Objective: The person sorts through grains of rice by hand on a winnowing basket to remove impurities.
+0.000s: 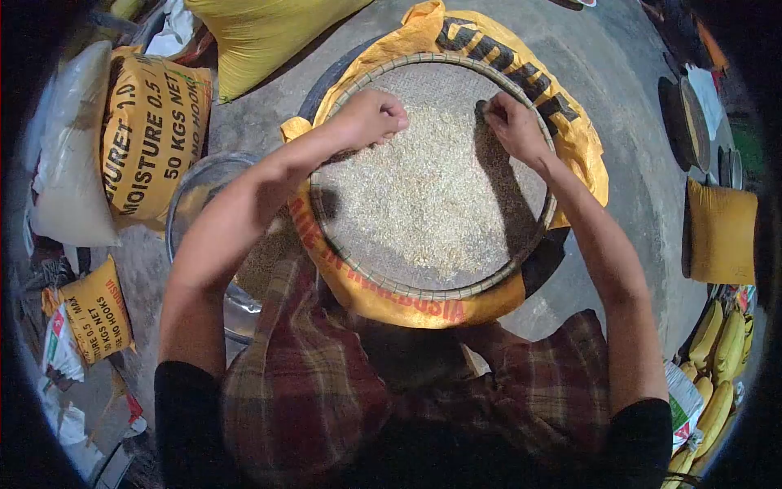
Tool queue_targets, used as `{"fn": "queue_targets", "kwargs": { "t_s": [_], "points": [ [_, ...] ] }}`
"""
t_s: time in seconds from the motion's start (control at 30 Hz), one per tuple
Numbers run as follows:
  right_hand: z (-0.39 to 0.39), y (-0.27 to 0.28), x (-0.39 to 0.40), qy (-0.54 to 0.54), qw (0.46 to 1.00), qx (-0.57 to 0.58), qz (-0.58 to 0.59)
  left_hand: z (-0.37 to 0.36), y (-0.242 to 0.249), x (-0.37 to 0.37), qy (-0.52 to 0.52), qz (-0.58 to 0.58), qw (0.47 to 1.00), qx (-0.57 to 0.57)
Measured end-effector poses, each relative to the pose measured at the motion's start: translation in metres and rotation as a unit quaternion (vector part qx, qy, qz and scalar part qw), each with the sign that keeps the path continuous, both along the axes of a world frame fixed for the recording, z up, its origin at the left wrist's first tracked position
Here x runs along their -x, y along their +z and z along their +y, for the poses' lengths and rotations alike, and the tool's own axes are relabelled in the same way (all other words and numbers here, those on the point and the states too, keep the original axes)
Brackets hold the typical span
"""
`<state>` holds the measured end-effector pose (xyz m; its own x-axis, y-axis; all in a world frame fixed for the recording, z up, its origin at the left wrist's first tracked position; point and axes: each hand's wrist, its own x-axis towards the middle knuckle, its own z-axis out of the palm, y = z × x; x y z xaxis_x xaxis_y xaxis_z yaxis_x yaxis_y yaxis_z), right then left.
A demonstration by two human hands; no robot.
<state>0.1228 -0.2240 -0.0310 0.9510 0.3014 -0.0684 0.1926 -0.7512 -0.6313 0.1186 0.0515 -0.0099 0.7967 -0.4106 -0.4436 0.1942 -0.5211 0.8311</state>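
A round woven tray [432, 289] with a bound rim lies in front of me, resting on an orange printed sack [562, 155]. Pale grains [423, 196] are spread across its middle. Over the tray's upper left part is my left hand [375, 120], fingers curled together above the edge of the grains; what they hold, if anything, is too small to name. My right hand [513, 126] is at the upper right, inside the rim, with its fingertips pinched; their contents cannot be made out. Its shadow falls across the tray.
A metal basin [173, 213] with grain sits left, partly behind my left arm. Full orange sacks [151, 134] and a clear plastic bag [77, 163] stand beyond it. A yellow sack [252, 41] is at the top. Bananas [717, 411] and another sack [721, 232] lie right.
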Motion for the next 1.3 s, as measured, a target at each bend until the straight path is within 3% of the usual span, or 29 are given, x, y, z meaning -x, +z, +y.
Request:
{"fn": "queue_targets", "kwargs": {
  "t_s": [0.07, 0.13, 0.2, 0.3, 0.37, 0.5, 0.53, 0.67, 0.73, 0.87, 0.93, 0.97, 1.03, 1.1, 1.23, 1.27, 1.3],
  "points": [
    [0.007, -0.003, 0.0, 0.004, 1.0, -0.02, -0.008, -0.005, -0.001, -0.002, -0.012, -0.051, 0.998, -0.03],
    [0.029, 0.007, 0.006, 0.011, 0.993, -0.1, 0.068, -0.016, -0.005, -0.004, -0.025, -0.102, 0.993, -0.059],
    [0.043, 0.0, 0.013, 0.073, 0.994, -0.079, 0.012, -0.029, -0.009, -0.004, -0.079, -0.196, 0.975, -0.071],
    [0.044, 0.005, 0.021, 0.105, 0.994, -0.034, 0.005, -0.037, -0.007, 0.003, -0.122, -0.206, 0.968, -0.072],
    [0.036, 0.018, 0.026, 0.089, 0.991, -0.096, -0.011, -0.033, -0.001, 0.011, -0.094, -0.179, 0.979, -0.039],
    [0.016, 0.025, 0.026, 0.05, 0.996, -0.07, 0.029, -0.005, 0.012, 0.019, -0.007, -0.066, 0.997, -0.033],
    [0.016, 0.023, 0.025, 0.074, 0.996, -0.045, -0.007, -0.001, 0.015, 0.021, -0.003, -0.088, 0.995, -0.043],
    [0.043, 0.024, 0.039, 0.138, 0.989, -0.055, -0.025, -0.01, 0.013, 0.037, 0.0, -0.061, 0.997, -0.036],
    [0.052, 0.018, 0.045, 0.177, 0.982, -0.06, -0.04, -0.015, 0.01, 0.042, -0.112, -0.141, 0.979, -0.092],
    [0.045, 0.037, 0.05, 0.152, 0.987, -0.05, -0.019, -0.007, 0.02, 0.048, -0.09, -0.123, 0.984, -0.097],
    [0.045, 0.043, 0.053, 0.138, 0.989, -0.034, -0.033, 0.002, 0.026, 0.052, -0.002, -0.001, 1.0, 0.013],
    [0.049, 0.046, 0.059, 0.139, 0.989, -0.035, -0.032, 0.007, 0.023, 0.053, -0.001, 0.0, 1.0, 0.013],
    [0.065, 0.052, 0.072, 0.242, 0.966, -0.065, -0.061, 0.017, 0.015, 0.054, 0.085, 0.128, 0.97, 0.188],
    [0.071, 0.036, 0.077, 0.261, 0.955, -0.072, -0.125, 0.025, 0.015, 0.055, 0.098, 0.138, 0.967, 0.192],
    [0.056, 0.047, 0.076, 0.224, 0.968, -0.083, -0.075, 0.038, 0.003, 0.064, 0.078, 0.138, 0.972, 0.173],
    [0.048, 0.046, 0.074, 0.184, 0.976, -0.114, 0.0, 0.036, 0.0, 0.071, 0.081, 0.138, 0.972, 0.173],
    [0.041, 0.047, 0.071, 0.141, 0.977, -0.143, 0.073, 0.028, 0.0, 0.08, 0.04, 0.021, 0.995, 0.087]
  ]
}}
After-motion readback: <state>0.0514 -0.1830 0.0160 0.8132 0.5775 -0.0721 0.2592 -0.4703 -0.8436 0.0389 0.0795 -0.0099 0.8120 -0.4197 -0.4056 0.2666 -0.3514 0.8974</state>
